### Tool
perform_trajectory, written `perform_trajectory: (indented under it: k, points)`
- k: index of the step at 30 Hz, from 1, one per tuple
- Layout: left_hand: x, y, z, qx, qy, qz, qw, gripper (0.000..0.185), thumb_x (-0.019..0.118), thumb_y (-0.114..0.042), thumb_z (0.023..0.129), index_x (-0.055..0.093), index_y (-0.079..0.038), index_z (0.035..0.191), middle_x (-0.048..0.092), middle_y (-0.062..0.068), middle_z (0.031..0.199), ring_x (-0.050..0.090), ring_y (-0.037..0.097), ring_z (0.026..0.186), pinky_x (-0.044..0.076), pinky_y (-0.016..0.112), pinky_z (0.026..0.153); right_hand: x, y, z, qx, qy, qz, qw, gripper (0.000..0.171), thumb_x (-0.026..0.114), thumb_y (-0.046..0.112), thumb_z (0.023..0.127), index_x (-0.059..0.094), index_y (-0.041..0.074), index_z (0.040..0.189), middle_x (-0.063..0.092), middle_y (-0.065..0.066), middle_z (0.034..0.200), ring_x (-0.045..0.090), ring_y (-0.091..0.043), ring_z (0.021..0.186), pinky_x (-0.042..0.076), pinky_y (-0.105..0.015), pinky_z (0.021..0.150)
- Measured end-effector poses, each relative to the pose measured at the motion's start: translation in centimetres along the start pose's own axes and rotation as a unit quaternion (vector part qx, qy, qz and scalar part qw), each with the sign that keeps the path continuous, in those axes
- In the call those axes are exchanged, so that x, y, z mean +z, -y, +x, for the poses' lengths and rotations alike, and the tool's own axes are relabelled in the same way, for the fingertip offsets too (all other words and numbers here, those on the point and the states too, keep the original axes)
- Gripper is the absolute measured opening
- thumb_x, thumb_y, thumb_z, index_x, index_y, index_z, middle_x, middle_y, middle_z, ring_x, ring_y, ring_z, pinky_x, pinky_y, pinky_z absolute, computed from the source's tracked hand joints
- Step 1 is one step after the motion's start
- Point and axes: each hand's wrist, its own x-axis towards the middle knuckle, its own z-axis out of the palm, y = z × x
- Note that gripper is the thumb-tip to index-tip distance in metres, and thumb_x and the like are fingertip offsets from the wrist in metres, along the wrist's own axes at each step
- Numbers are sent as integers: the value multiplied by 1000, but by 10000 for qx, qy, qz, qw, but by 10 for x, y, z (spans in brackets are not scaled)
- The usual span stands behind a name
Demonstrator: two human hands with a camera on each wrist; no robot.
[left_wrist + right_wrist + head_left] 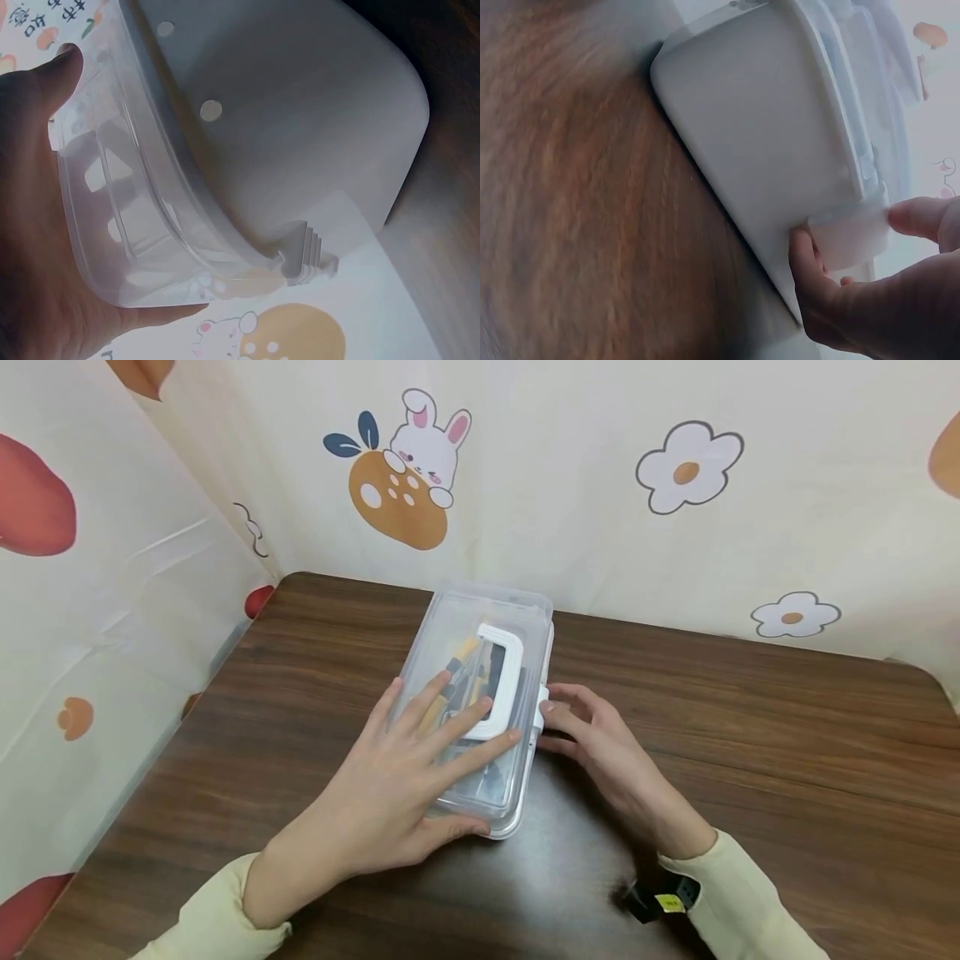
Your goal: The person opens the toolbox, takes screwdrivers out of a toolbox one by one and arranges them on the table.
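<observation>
On the table stands a white storage box (757, 112) with a clear lid (468, 606) and a white carry handle (512, 681) on top. Yellow and dark items (467, 649) show dimly through the lid; their kind is unclear. My left hand (405, 768) lies with spread fingers across the lid and handle, its thumb by the near edge. On the right side of the box, my right hand (607, 747) pinches the white latch (851, 236), thumb at its top edge and a finger at its lower edge. The left wrist view shows the box's near end beside the left hand.
The dark wooden table (750, 760) extends to both sides of the box. Behind it hangs a pale curtain (555, 485) printed with flowers and a rabbit, and another patterned sheet is at the left. A black strap (660, 897) sits at the right wrist.
</observation>
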Motion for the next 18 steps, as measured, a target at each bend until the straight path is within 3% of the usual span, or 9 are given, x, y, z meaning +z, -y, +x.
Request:
perform_trajectory:
  k: [5, 10, 14, 18]
  points:
    - [2, -1, 1, 48, -134, -20, 9999, 87, 67, -73, 88, 30, -45, 163, 39, -3, 168, 21, 40, 161, 22, 77, 121, 1, 0, 0, 149, -22, 246, 9996, 54, 57, 26, 108, 36, -2, 150, 52, -13, 138, 62, -17, 118, 57, -35, 104]
    - [2, -1, 2, 77, -164, -16, 9998, 87, 66, -73, 89, 30, -45, 163, 39, -3, 168, 23, 41, 160, 22, 77, 121, 3, 0, -1, 7, -372, 11, 9993, 49, 60, 25, 107, 41, -1, 144, 53, -8, 122, 59, -13, 103, 56, -25, 92]
    - [2, -1, 1, 62, -148, 4, 9999, 87, 66, -74, 89, 30, -45, 163, 38, -3, 169, 24, 42, 160, 23, 78, 120, 2, 0, -3, -546, -533, -1015, 9919, 45, 63, 23, 106, 45, 3, 142, 54, -12, 128, 63, -15, 99, 56, -24, 85]
    - [1, 0, 0, 64, -170, -15, 9998, 87, 66, -74, 89, 31, -45, 162, 39, -3, 168, 25, 42, 159, 24, 78, 119, -2, 3, -7, -1358, -344, -2340, 9621, 46, 67, 16, 103, 46, 9, 144, 52, -16, 139, 69, -27, 105, 60, -31, 85]
